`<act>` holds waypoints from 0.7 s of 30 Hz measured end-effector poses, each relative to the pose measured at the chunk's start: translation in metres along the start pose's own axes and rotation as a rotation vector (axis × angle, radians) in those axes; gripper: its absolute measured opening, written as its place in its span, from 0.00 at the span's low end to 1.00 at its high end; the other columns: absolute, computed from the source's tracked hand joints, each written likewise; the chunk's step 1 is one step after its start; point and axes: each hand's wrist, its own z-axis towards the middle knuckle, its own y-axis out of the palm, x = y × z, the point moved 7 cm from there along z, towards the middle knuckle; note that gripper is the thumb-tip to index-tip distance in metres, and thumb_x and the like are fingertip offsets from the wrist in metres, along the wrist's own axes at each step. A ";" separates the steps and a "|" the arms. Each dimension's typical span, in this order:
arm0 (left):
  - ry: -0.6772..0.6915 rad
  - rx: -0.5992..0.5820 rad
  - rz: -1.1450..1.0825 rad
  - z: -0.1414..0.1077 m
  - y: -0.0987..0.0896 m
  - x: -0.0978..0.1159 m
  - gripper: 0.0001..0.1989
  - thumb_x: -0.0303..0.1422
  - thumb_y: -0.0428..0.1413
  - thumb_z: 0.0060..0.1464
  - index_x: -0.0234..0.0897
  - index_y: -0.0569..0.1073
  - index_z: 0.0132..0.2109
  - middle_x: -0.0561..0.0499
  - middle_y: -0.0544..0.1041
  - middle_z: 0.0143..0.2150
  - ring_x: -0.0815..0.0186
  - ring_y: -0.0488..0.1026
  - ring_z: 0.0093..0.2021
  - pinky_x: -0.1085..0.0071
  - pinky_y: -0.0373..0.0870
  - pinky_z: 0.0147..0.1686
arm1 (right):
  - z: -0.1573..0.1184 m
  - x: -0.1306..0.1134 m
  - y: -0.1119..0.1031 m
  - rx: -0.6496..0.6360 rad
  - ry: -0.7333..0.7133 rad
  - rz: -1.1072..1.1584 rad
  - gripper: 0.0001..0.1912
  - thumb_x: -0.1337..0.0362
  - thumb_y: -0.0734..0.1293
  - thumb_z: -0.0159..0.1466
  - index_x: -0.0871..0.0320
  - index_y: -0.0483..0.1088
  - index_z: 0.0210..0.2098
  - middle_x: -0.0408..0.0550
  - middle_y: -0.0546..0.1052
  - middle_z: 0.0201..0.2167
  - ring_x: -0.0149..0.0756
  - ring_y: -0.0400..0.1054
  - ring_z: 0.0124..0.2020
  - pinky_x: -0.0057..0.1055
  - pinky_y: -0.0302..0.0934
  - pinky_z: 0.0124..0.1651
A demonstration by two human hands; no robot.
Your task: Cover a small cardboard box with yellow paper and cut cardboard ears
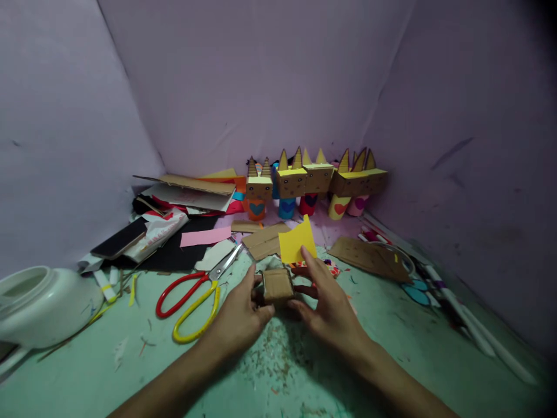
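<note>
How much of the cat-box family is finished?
The cardboard figures at the back look finished, with ears, faces and heart-marked tubes. A small plain box is between the left hand and right hand, whose finger touches yellow paper. The box shows no ears, face, tube or yellow top, so those are probably left to do.

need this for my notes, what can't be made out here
- Underside of the small cardboard block, head view: turned away from the camera
- Rest of the white pot, head view: cut off by the left edge
- Print on the crumpled wrapper, head view: too small and blurred
- Things behind the cardboard-headed figures, head view: mostly hidden by them
</note>
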 end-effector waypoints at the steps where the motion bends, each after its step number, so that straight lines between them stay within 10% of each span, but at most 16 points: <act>1: 0.000 0.045 0.031 -0.003 -0.001 0.000 0.40 0.23 0.55 0.41 0.34 0.52 0.62 0.38 0.62 0.59 0.51 0.63 0.55 0.56 0.60 0.53 | -0.001 0.000 0.000 0.009 0.008 -0.016 0.44 0.75 0.65 0.54 0.46 0.42 0.63 0.54 0.59 0.53 0.47 0.59 0.52 0.48 0.64 0.49; 6: 0.094 0.220 0.188 -0.013 -0.005 0.003 0.35 0.16 0.51 0.34 0.34 0.67 0.55 0.42 0.61 0.60 0.50 0.53 0.62 0.58 0.42 0.61 | -0.006 0.001 0.001 0.076 0.035 -0.024 0.42 0.76 0.62 0.54 0.43 0.45 0.62 0.53 0.58 0.54 0.50 0.60 0.52 0.46 0.69 0.42; 21: 0.083 0.009 -0.134 0.012 -0.008 0.008 0.28 0.26 0.59 0.42 0.35 0.66 0.53 0.44 0.72 0.50 0.55 0.67 0.50 0.63 0.62 0.49 | 0.006 0.001 -0.014 0.057 0.187 0.110 0.40 0.62 0.72 0.50 0.54 0.55 0.59 0.56 0.63 0.56 0.51 0.59 0.55 0.53 0.52 0.57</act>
